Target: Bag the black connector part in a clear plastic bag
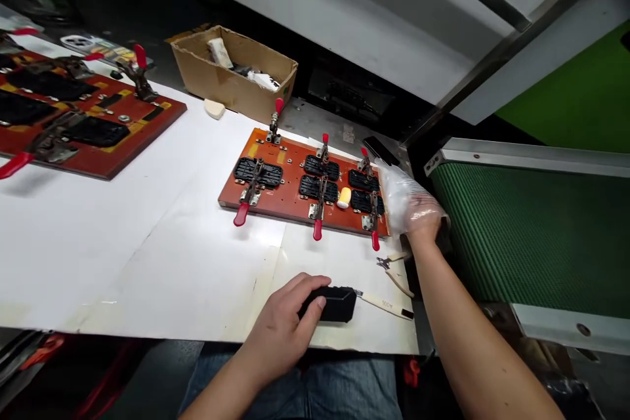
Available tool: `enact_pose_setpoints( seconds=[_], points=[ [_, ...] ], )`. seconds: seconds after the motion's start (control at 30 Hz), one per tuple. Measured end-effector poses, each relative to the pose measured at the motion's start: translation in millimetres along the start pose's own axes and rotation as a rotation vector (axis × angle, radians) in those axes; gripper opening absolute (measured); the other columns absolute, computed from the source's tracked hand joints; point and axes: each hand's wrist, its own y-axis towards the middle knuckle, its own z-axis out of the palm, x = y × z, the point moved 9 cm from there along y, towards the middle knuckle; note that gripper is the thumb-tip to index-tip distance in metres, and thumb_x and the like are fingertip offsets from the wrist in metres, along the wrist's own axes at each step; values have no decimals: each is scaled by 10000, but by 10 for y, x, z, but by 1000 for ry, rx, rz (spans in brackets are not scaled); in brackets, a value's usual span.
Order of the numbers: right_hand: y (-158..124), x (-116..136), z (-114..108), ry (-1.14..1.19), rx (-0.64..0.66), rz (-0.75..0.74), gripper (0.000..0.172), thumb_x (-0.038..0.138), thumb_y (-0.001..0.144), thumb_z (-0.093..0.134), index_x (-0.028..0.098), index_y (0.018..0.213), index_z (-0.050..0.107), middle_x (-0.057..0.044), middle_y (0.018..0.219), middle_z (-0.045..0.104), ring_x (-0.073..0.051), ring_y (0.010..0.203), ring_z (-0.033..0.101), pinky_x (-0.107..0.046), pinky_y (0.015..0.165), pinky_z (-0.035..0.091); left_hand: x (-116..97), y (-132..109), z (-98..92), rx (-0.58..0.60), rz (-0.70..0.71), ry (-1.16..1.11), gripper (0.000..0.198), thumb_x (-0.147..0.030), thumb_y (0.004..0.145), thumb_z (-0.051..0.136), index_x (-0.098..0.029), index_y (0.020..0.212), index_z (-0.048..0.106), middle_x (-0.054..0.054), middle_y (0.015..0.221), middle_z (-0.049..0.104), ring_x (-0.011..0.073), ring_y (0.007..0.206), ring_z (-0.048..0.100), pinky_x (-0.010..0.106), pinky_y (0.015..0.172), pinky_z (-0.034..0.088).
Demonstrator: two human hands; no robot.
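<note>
Our left grip (288, 316) holds one black case (339, 305) in front of the six-clamp board (291, 202); we cannot judge our right grip (422, 209), veiled by one plastic bag (398, 191). Two tools (386, 305) lie before the board, one carton (231, 87) behind.

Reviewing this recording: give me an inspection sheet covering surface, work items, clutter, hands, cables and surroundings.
Surface: white tabletop, creased and stained.
Work items: black part; fixture board with black pieces and red-handled clamps; second board at left.
Clutter: cutters, pale-handled tool, cardboard box with contents.
Hands: left hand holds the black part; right hand is behind clear plastic, its grip unclear.
Cables: nothing seen.
Surroundings: green ribbed conveyor at right.
</note>
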Motion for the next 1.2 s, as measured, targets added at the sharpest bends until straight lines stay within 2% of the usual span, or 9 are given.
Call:
enact_pose_setpoints(
  seconds=[0.13, 0.33, 0.47, 0.57, 0.67, 0.87, 1.0, 1.13, 1.2],
  points=[
    [-178, -104, -131, 15, -73, 143, 275, 435, 1023, 631, 170, 958, 664, -80, 1046, 693, -231, 1033, 641, -462, 1030, 501, -12, -12, 14, 7, 70, -13, 405, -222, 1070, 456, -338, 1421, 623, 43, 1188, 678, 159, 1081, 684, 264, 953, 570],
    [-953, 113, -633, 249, -75, 270, 400, 519, 1041, 422, 183, 980, 631, -97, 910, 662, -257, 861, 610, -415, 841, 516, 0, 0, -1, -23, 79, 22, 445, -114, 1014, 410, -297, 1139, 795, 55, 1279, 608, 145, 1144, 667, 240, 1003, 543],
    [-1994, 420, -727, 736, 189, 435, 409, 594, 1039, 530, 204, 990, 642, -6, 785, 589, -153, 669, 522, -275, 638, 443, -26, -19, -9, -85, -45, -10, 276, -367, 1042, 576, -308, 1228, 771, 55, 1298, 601, 199, 1245, 626, 312, 1111, 488],
    [-2754, 824, -611, 1190, 509, 589, 324, 517, 1012, 691, 202, 937, 680, 31, 673, 521, -112, 603, 441, -249, 601, 357, -152, -85, 182, 11, -60, -102, 489, -595, 934, 715, -324, 1340, 728, 68, 1377, 573, 255, 1342, 569, 344, 1159, 450],
    [-3157, 983, -596, 1257, 627, 655, 282, 483, 1030, 697, 216, 945, 722, 35, 638, 528, -106, 597, 438, -251, 597, 345, -259, -214, 483, 152, -64, -262, 638, -690, 830, 776, -291, 1326, 744, 90, 1377, 576, 277, 1313, 584, 341, 1098, 493],
    [-3381, 766, -586, 1264, 643, 786, 344, 568, 1046, 637, 245, 1041, 755, 26, 671, 554, -117, 621, 480, -263, 601, 384, -131, -472, 587, -19, -257, -84, 104, -342, 935, 784, -240, 915, 791, 35, 1055, 712, 209, 1216, 626, 317, 1084, 461],
    [-3348, 772, -675, 1263, 760, 604, 414, 533, 1033, 668, 302, 1376, 639, 25, 837, 622, -128, 719, 561, -272, 690, 477, -148, -448, 539, -84, -306, 9, 113, -316, 950, 756, -223, 886, 754, 26, 1021, 707, 221, 1167, 656, 354, 1076, 469],
    [-3312, 744, -783, 1063, 749, 356, 869, 270, 851, 872, 380, 1582, 416, 3, 1213, 639, -150, 913, 629, -296, 832, 552, -208, -372, 539, -73, -319, 158, 139, -335, 971, 721, -221, 894, 738, 21, 1000, 712, 197, 1059, 672, 342, 1020, 480],
    [-3303, 753, -814, 955, 726, 241, 898, 217, 851, 849, 392, 1606, 396, -4, 1315, 631, -164, 981, 640, -318, 904, 560, -187, -370, 561, -62, -357, 188, 153, -354, 971, 718, -223, 892, 732, 14, 979, 711, 181, 994, 669, 328, 972, 491]
  ],
)
